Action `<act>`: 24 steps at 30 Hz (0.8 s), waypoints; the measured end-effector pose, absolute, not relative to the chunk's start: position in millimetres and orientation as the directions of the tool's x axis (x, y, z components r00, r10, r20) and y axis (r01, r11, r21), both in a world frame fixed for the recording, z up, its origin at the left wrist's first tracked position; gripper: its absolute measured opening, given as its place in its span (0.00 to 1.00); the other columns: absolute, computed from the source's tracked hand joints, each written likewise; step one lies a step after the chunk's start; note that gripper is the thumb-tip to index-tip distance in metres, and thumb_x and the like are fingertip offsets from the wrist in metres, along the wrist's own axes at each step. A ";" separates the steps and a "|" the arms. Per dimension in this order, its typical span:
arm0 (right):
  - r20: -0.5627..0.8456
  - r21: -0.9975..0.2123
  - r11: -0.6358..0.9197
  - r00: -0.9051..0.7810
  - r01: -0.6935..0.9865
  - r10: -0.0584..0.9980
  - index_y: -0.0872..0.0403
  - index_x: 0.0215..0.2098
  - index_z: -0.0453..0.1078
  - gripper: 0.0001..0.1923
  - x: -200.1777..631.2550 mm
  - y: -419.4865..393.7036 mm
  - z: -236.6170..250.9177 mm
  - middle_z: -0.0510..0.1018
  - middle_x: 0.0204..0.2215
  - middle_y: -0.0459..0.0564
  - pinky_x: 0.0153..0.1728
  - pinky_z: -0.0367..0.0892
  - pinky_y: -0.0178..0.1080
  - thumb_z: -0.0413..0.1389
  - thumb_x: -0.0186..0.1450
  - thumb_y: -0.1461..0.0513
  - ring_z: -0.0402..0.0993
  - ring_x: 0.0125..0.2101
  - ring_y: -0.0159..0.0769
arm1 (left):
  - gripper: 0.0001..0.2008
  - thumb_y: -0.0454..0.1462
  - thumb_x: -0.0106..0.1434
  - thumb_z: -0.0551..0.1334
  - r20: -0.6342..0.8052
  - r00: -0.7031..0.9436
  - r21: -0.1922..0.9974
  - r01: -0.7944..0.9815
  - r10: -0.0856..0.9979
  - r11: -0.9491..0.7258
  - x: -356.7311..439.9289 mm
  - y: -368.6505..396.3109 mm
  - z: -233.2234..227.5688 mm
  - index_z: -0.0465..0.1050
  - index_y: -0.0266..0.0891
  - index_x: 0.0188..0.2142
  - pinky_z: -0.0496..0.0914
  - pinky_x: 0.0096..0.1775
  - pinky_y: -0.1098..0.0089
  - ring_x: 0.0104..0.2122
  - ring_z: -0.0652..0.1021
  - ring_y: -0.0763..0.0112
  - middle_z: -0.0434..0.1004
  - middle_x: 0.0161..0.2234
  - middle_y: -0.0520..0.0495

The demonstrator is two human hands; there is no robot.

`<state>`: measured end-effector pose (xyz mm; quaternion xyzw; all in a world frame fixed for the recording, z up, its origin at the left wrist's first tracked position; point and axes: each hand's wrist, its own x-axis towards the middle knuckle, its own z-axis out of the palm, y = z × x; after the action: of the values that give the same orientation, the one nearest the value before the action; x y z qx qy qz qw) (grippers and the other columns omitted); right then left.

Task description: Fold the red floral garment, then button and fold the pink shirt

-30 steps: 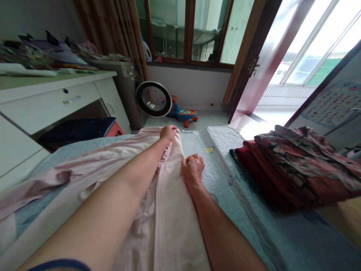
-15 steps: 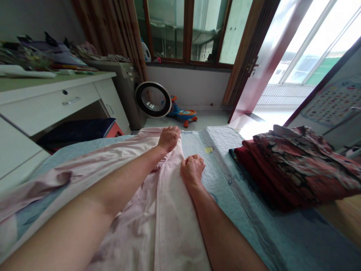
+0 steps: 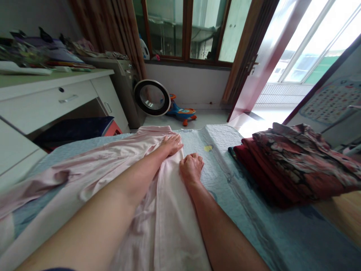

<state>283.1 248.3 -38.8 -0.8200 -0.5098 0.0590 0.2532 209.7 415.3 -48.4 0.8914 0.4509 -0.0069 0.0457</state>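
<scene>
A pale pink long-sleeved shirt point(image 3: 175, 210) is spread on the light blue bedcover point(image 3: 217, 162), its collar at the far end and one sleeve stretched out to the left. My left hand point(image 3: 171, 145) lies flat on the shirt just below the collar, fingers extended. Lower down, my right hand point(image 3: 191, 166) is closed at the shirt's right edge, its curled fingers on the cloth there. The fingertips of that hand are hidden. A straight seam or fold runs down the cloth between my forearms.
On the right of the bed sits a stack of folded dark red and floral clothes point(image 3: 301, 165). Beyond the bed are a washing machine's open round door point(image 3: 152, 97) and a blue-orange ride-on toy point(image 3: 182, 112). A white desk point(image 3: 70, 90) stands left, a door point(image 3: 254, 67) right.
My left hand has flattened from a curled grip and come slightly nearer, uncovering the collar. My right hand stays at the shirt's edge, almost unmoved.
</scene>
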 end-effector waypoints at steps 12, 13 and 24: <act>0.188 -0.496 -0.342 0.483 0.798 0.855 0.54 0.34 0.77 0.12 283.5 247.4 -41.1 0.76 0.42 0.58 0.48 0.58 0.45 0.51 0.62 0.63 0.65 0.47 0.49 | 0.19 0.34 0.69 0.47 0.269 0.557 0.078 0.801 0.786 -0.594 214.9 380.9 -40.4 0.68 0.35 0.55 0.57 0.61 0.59 0.60 0.67 0.59 0.69 0.58 0.36; 0.191 -0.497 -0.345 0.489 0.796 0.851 0.54 0.35 0.77 0.12 283.5 247.5 -41.2 0.76 0.42 0.58 0.48 0.58 0.45 0.51 0.62 0.63 0.65 0.47 0.49 | 0.19 0.32 0.68 0.47 0.252 0.567 0.082 0.795 0.784 -0.601 212.6 373.0 -40.4 0.70 0.34 0.53 0.59 0.60 0.62 0.58 0.70 0.60 0.72 0.55 0.36; 0.159 -0.512 -0.348 0.485 0.785 0.860 0.53 0.45 0.75 0.16 289.7 248.5 -45.2 0.74 0.46 0.56 0.48 0.57 0.43 0.48 0.64 0.67 0.65 0.49 0.47 | 0.17 0.38 0.70 0.51 0.244 0.557 0.077 0.805 0.794 -0.589 203.8 332.1 -48.0 0.69 0.37 0.54 0.62 0.57 0.60 0.57 0.69 0.59 0.71 0.56 0.39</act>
<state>289.7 248.5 -45.2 -0.8181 -0.5027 0.0690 0.2706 203.8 332.1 -48.0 0.8821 0.4531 0.1272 -0.0217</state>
